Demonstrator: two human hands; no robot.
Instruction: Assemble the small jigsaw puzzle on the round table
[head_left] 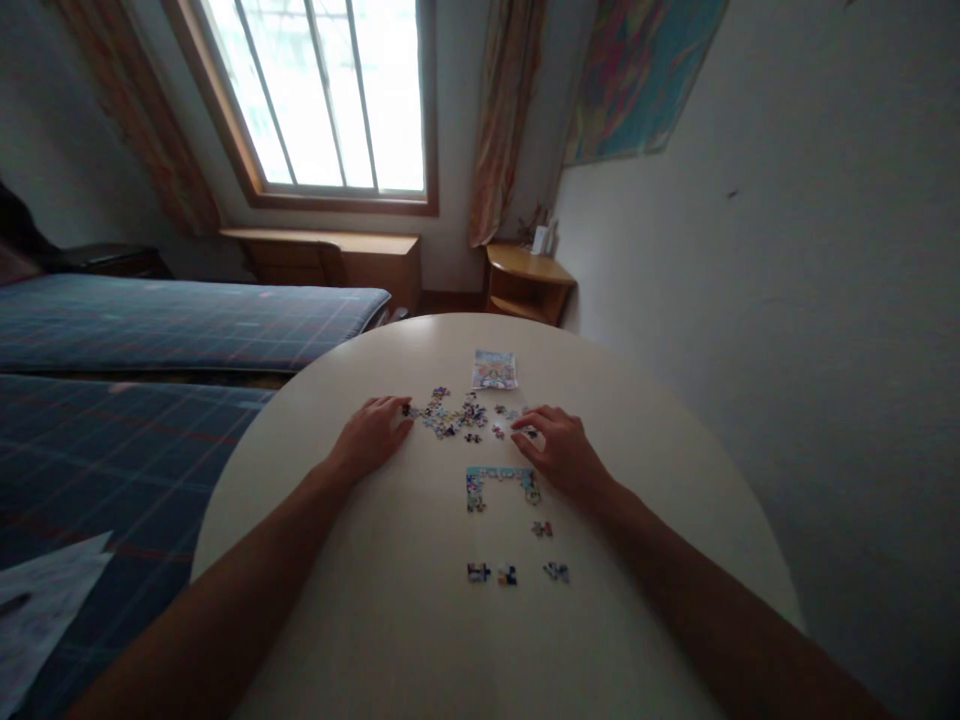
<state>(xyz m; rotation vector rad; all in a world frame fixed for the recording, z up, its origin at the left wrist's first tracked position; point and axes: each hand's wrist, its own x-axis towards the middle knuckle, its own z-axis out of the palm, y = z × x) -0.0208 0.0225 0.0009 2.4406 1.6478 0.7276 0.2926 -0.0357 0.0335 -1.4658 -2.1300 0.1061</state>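
On the round table, my left hand (373, 434) rests at the left edge of a heap of loose jigsaw pieces (446, 415). Its fingertips are at a dark jigsaw piece (407, 410), with thumb and fingers apart. My right hand (561, 450) is over several pieces right of the heap, its thumb and index finger spread; one piece (532, 432) shows partly beneath it. Nearer to me lies a joined puzzle border (499, 473), a top edge with two short sides. Below it are single pieces, including one (542, 529) on the right and another (478, 573) at lower left.
A small picture sheet (494, 370) lies beyond the heap on the white table (397, 620). A bed with a plaid cover (150, 430) stands left, with papers (52, 610) on it. The wall (825, 350) is close on the right.
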